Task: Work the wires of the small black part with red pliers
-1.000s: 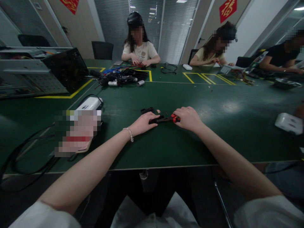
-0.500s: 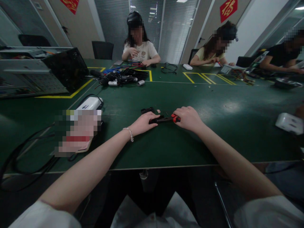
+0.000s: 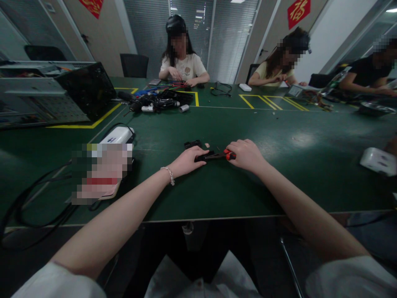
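Between thumb and fingers, my left hand (image 3: 189, 159) pinches a small black part (image 3: 201, 157) just above the green tabletop. My right hand (image 3: 246, 155) is closed round the red handles of a pair of pliers (image 3: 221, 156). Their dark, narrow jaws point left and reach the black part; whether they grip it I cannot tell. Just behind my left fingers lies another black piece (image 3: 192, 144), with a small pale scrap (image 3: 207, 145) beside it.
To the left lie a phone (image 3: 101, 178), a white power bank (image 3: 118, 135) and black cables. An opened computer case (image 3: 46, 95) stands further left. Behind are a drill and a heap of tools (image 3: 155, 100). A white box (image 3: 377, 160) sits right. Several people sit across the table.
My hands, the black part and the pliers hold almost the same position. Across the table, a person's raised hand has come down towards the red wires.
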`<action>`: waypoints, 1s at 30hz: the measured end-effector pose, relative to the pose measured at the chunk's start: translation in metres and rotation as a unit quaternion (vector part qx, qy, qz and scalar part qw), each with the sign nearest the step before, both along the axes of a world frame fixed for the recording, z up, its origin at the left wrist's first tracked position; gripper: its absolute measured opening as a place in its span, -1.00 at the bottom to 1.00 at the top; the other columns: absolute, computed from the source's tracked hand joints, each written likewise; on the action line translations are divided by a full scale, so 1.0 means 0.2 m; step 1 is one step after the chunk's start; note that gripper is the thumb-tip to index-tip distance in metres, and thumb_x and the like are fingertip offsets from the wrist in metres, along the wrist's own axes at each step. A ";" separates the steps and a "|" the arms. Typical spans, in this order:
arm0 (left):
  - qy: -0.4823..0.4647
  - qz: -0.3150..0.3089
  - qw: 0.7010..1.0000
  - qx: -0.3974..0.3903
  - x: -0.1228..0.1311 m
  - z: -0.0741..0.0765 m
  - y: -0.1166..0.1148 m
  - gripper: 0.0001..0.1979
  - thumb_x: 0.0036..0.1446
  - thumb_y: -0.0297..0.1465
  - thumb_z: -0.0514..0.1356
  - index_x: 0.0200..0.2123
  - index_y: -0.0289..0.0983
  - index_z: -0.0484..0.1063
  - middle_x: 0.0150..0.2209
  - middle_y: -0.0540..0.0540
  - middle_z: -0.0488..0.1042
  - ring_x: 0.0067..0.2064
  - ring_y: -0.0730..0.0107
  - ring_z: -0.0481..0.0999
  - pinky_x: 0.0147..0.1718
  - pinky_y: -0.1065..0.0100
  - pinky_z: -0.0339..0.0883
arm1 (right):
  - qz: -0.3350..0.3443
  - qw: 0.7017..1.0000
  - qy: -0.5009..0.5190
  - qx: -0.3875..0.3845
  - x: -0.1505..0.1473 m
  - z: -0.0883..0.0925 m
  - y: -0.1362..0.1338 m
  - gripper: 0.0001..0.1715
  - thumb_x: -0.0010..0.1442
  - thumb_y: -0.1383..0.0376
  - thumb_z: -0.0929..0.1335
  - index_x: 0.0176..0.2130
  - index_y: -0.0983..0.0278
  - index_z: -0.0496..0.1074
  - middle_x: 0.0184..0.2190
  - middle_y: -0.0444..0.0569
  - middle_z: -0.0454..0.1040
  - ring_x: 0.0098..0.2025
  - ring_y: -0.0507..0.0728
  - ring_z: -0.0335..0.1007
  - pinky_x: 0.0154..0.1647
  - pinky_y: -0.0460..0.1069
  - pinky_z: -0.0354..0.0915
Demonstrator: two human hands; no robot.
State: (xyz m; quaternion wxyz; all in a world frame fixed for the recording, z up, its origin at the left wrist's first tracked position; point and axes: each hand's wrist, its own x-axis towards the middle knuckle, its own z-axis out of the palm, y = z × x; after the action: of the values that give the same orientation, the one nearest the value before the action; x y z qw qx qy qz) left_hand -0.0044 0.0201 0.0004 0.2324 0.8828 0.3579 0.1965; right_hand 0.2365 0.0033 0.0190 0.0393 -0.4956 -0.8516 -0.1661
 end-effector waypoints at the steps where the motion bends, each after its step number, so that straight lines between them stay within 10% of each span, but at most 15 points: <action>1: 0.000 -0.001 1.000 0.000 0.00 0.00 0.00 -0.56 0.11 -0.38 0.15 0.08 -0.26 0.26 -0.04 -0.13 0.34 -0.04 0.32 0.35 0.00 0.27 0.20 | -0.001 1.000 0.001 -0.003 0.00 0.00 0.00 -0.74 0.02 0.20 0.26 -0.30 0.28 0.40 -0.33 0.02 0.46 -0.29 0.16 0.29 -0.32 0.02 0.03; 30: -0.010 -0.001 1.000 -0.010 0.00 0.00 0.00 -0.57 0.11 -0.37 0.14 0.08 -0.26 0.26 -0.04 -0.12 0.34 -0.04 0.33 0.35 0.00 0.27 0.19 | -0.003 1.000 0.002 -0.011 0.00 0.00 0.00 -0.74 0.04 0.18 0.25 -0.30 0.27 0.39 -0.34 0.01 0.46 -0.30 0.15 0.30 -0.34 0.01 0.03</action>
State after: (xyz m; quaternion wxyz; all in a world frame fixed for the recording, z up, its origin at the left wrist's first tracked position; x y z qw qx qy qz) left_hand -0.0048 0.0201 -0.0003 0.2449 0.8788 0.3565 0.2014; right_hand 0.2366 0.0033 0.0189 0.0349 -0.4992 -0.8517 -0.1556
